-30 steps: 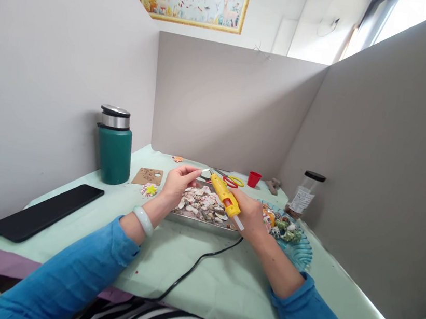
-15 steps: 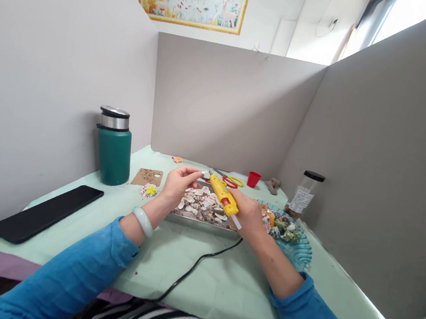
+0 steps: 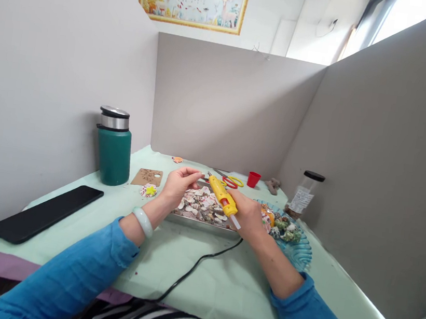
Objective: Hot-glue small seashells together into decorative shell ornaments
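Observation:
My right hand (image 3: 249, 217) grips a yellow glue gun (image 3: 222, 197), its nozzle pointing up and left toward my left hand. A black cord (image 3: 199, 265) runs from the gun down across the table toward me. My left hand (image 3: 178, 184) is closed in a pinch on a small pale piece at its fingertips, too small to name. Both hands hover over a metal tray (image 3: 204, 225) filled with several small shells.
A green flask (image 3: 113, 149) stands at the left, with a black phone (image 3: 43, 213) nearer me. A brown card (image 3: 148, 177) and a small shell flower (image 3: 148, 191) lie by the tray. Scissors (image 3: 231, 181), a red cap (image 3: 253, 179), a jar (image 3: 304, 195) and a blue glass dish (image 3: 298, 252) sit right.
The glue gun's nozzle has drawn slightly back and away from the pinched piece, and my left fingers have curled in a little. Everything else is unmoved.

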`<state>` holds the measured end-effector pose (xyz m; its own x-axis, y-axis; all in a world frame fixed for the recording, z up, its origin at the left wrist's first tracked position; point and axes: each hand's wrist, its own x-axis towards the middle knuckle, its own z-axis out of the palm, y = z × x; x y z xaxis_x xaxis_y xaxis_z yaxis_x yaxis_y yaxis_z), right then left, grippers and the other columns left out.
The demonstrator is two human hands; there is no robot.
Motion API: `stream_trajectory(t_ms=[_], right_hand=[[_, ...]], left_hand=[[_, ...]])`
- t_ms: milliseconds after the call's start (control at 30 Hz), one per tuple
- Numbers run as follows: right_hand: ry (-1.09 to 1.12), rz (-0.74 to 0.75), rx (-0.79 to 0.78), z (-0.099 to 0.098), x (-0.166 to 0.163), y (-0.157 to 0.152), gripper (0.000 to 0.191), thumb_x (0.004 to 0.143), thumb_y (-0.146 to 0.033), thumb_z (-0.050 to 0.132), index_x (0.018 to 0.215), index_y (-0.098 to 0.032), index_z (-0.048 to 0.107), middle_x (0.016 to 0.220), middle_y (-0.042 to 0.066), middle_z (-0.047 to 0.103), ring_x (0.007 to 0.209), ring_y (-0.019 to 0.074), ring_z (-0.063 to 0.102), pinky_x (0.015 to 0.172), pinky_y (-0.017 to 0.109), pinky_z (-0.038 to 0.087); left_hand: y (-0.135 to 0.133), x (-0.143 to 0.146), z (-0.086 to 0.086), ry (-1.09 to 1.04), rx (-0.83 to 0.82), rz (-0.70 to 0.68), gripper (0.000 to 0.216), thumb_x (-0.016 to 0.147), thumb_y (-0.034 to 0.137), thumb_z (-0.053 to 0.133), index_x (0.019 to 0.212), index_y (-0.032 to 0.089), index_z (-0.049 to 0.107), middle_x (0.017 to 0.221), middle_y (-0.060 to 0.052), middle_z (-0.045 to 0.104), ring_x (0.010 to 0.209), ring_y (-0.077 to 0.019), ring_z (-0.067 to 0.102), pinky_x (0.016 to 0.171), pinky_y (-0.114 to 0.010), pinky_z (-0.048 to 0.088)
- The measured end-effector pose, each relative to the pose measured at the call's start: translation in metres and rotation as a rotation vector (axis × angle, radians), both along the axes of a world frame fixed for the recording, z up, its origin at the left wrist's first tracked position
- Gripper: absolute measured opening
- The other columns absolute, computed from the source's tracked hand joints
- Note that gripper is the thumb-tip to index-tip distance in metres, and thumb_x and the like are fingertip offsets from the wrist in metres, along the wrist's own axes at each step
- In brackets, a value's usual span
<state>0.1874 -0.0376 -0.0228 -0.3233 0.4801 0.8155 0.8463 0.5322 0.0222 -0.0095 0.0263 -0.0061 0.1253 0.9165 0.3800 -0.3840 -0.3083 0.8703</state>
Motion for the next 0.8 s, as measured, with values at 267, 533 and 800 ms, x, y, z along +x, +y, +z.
stream_trajectory(t_ms=[267,533,800], right_hand=[[-0.033,0.026,-0.066,0.0006,-0.0024,-0.0022,0.019,0.081,-0.021,0.046,0.094,-0.017,0.059,0.080,0.004,0.068,0.067,0.0164,0.060,0.058,0.025,0.037],[-0.002,-0.029,-0.046,-0.0007,-0.0008,-0.0012,0.018,0.082,-0.025,0.047,0.092,-0.018,0.060,0.078,0.004,0.068,0.065,0.0164,0.059,0.056,0.026,0.034],[-0.008,0.002,-0.076,-0.0004,-0.0025,-0.0020,0.020,0.081,-0.022,0.047,0.095,-0.017,0.060,0.082,0.005,0.069,0.068,0.0166,0.060,0.059,0.026,0.036]], left_hand=[[-0.0005,0.0009,0.0002,-0.022,-0.024,0.006,0.027,0.058,0.027,0.078,0.074,0.011,0.062,0.063,0.000,0.063,0.046,-0.0049,0.048,0.054,-0.023,0.044],[-0.0029,0.0008,0.0031,-0.031,-0.036,0.021,0.028,0.058,0.027,0.078,0.075,0.010,0.063,0.071,-0.003,0.065,0.046,-0.0035,0.047,0.054,-0.023,0.045],[-0.0006,0.0012,0.0007,-0.041,-0.042,-0.004,0.028,0.058,0.026,0.078,0.074,0.010,0.062,0.071,-0.002,0.065,0.045,-0.0035,0.048,0.055,-0.023,0.046]])
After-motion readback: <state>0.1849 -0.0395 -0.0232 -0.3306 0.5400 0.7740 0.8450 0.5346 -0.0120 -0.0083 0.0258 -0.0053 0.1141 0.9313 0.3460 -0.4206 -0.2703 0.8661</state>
